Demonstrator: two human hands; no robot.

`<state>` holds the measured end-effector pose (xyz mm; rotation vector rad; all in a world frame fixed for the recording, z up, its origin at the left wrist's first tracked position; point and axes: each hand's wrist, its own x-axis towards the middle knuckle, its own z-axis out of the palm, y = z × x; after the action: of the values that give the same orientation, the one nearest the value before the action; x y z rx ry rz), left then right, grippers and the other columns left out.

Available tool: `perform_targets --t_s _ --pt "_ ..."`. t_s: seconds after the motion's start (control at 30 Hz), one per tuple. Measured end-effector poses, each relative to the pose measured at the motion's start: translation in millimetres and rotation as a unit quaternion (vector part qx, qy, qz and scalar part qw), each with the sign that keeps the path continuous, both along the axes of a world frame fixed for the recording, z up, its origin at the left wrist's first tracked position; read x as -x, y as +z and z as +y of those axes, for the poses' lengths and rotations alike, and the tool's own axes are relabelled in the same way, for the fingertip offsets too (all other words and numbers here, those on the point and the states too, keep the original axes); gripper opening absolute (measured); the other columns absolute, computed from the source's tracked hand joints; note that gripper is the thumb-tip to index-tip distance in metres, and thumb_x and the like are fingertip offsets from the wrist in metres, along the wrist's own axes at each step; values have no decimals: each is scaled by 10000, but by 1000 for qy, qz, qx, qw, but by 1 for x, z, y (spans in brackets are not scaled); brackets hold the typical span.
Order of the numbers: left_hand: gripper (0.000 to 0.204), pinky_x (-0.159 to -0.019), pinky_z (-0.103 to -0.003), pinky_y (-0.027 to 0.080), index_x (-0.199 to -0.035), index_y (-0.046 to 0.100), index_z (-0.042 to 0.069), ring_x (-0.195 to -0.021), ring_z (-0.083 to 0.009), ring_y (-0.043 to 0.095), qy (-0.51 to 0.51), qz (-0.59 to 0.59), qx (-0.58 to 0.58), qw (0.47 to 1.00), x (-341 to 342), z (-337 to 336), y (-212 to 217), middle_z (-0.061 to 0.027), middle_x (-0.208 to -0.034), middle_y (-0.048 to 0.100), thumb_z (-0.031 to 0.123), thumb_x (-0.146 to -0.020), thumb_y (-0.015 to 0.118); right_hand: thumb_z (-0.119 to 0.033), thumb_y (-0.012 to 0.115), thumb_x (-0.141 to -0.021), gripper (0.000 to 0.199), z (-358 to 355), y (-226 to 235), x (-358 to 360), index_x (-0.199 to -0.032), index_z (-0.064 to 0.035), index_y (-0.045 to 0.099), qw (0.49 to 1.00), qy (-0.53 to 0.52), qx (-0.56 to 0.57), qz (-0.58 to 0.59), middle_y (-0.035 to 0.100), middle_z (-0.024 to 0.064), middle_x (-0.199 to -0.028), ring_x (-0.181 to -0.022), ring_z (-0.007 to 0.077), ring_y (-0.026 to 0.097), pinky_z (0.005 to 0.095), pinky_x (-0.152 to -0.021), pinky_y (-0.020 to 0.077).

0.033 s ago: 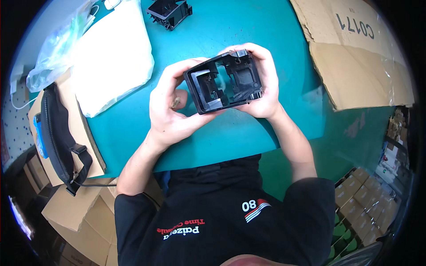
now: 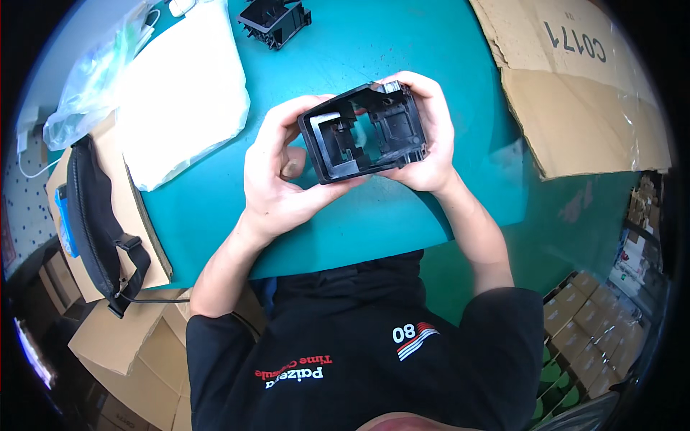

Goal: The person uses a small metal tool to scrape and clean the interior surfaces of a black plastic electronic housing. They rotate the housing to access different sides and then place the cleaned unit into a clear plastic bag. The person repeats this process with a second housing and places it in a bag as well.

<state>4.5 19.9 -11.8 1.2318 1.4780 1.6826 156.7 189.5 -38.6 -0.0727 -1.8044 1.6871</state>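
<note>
A black plastic housing (image 2: 342,167), a rectangular open frame with clips and ribs inside, is held up above the green table. My left hand (image 2: 277,169) grips its left end, thumb along the near edge and fingers at the far side; one or more fingers curl inward beside it. My right hand (image 2: 435,140) is wrapped round the right end, with the thumb below and the fingers over the far corner. Through the frame's middle opening the green tabletop shows. At the far edge stands another black plastic part (image 2: 275,25), apart from both hands.
A white plastic bag (image 2: 187,97) lies left on the green table (image 2: 345,230), with a clear bag (image 2: 97,97) beyond it. A black belt bag (image 2: 93,215) rests on cardboard at the left. A large cardboard sheet (image 2: 582,115) covers the right. An open carton (image 2: 136,352) sits lower left.
The housing has tilted slightly in my hands, showing its inside at a different angle. A small pale object by my left hand's curled fingers has dropped out of sight.
</note>
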Motion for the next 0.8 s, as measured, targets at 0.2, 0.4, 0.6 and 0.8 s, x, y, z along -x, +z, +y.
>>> perform_targets --t_s 0.2,0.4,0.6,0.8 --pt "784 -807 -337 589 -1315 576 13 -1107 -285 684 -1 117 -108 987 8 6 -1 -201 -1272 661 156 -651 968 -210 1005 -584 896 11 10 -3 -1319 54 565 985 -45 -151 74 620 165 -1213 -1046 247 636 362 -906 528" --pt "521 -830 -386 612 -1100 755 103 -1027 -354 712 -59 257 -77 962 19 7 6 -198 -1234 652 170 -594 858 -289 965 -652 753 13 9 -1 -1241 35 627 963 -70 -232 118 718 178 -1124 -881 266 665 365 -746 532" --pt "415 -707 -309 571 -1094 809 104 -962 -289 706 -108 352 -60 928 29 6 11 -211 -1240 629 162 -683 797 -384 949 -691 757 15 17 -1 -1193 64 603 934 -68 -332 111 693 186 -1037 -818 284 668 384 -696 527" --pt "415 -748 -357 601 -1095 804 107 -946 -309 734 -103 390 -35 914 29 7 15 -199 -1206 653 199 -690 789 -402 962 -666 791 14 17 -2 -1198 62 604 932 -75 -341 103 703 182 -1032 -831 272 666 376 -698 523"
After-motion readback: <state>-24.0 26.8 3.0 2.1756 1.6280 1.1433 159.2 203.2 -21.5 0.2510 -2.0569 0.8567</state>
